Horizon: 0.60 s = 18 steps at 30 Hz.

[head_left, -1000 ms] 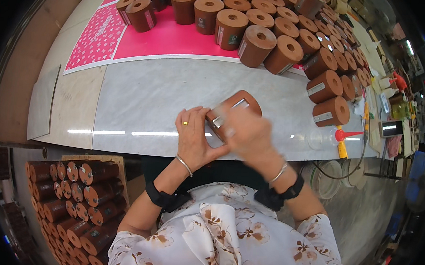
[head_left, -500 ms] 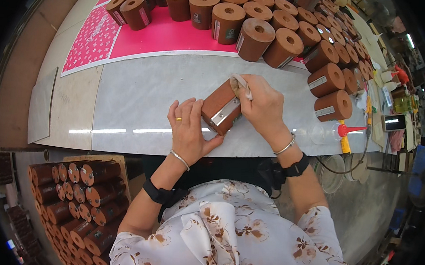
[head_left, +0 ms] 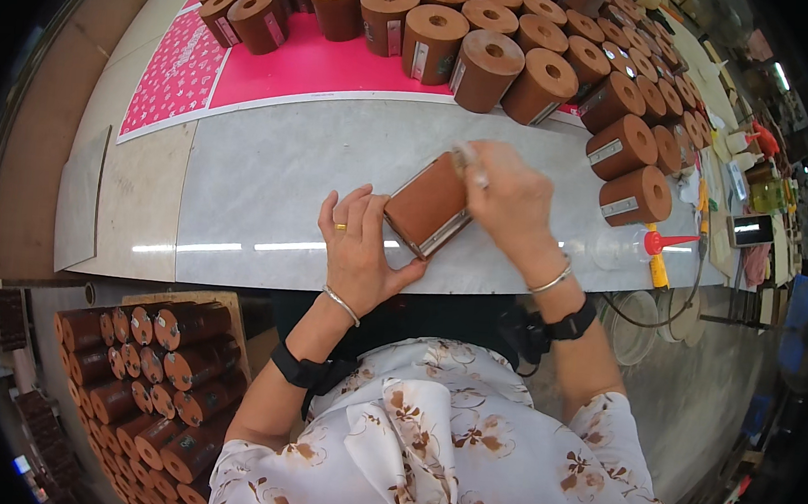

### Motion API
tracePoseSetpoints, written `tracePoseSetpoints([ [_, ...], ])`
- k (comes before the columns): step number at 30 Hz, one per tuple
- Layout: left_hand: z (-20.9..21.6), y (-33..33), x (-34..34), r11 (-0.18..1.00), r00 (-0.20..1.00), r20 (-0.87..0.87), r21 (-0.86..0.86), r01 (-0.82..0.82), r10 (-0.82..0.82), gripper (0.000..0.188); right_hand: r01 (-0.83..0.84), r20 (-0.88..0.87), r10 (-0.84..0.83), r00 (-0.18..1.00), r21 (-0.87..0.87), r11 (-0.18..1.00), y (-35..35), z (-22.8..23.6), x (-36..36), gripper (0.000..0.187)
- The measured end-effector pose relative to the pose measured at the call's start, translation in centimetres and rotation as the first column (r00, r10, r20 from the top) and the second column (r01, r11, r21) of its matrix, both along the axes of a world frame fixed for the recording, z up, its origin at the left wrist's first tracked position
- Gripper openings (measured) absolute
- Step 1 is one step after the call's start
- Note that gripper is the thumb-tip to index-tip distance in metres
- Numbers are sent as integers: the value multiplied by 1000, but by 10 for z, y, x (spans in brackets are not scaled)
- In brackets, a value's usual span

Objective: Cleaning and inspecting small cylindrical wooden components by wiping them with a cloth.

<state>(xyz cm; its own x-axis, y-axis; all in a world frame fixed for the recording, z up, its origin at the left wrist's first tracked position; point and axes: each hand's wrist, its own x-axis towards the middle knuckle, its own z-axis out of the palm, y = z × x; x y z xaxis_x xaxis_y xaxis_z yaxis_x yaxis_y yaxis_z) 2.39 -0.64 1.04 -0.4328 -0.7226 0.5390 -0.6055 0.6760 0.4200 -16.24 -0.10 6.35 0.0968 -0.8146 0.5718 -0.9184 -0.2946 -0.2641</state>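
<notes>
A brown cylinder (head_left: 428, 200) with a silver metal strip along its lower right side lies tilted above the grey tabletop (head_left: 269, 177). My left hand (head_left: 360, 240) grips its near left end, thumb below and fingers behind, with a gold ring on one finger. At the far right end, my right hand (head_left: 511, 199) is closed on a pale cloth (head_left: 467, 155) pressed against the cylinder's end. That hand is slightly blurred, and its fingertips are partly hidden.
Several similar brown cylinders (head_left: 434, 43) with centre holes stand on a pink sheet (head_left: 304, 72) at the back. A bottle with a red nozzle (head_left: 669, 242) lies at the right edge. More cylinders (head_left: 194, 331) are stacked below left, beside the table.
The cylinder has turned about its length, so its metal strip has moved from the upper face to the lower right side. My right hand has shifted slightly rightward with the cloth.
</notes>
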Motion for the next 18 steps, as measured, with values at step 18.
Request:
tracePoseSetpoints([
  [18,-9,12,-8,971,988,-152,236,36,0,93,-84,19,85,996,-59,995,27,8,20,23],
])
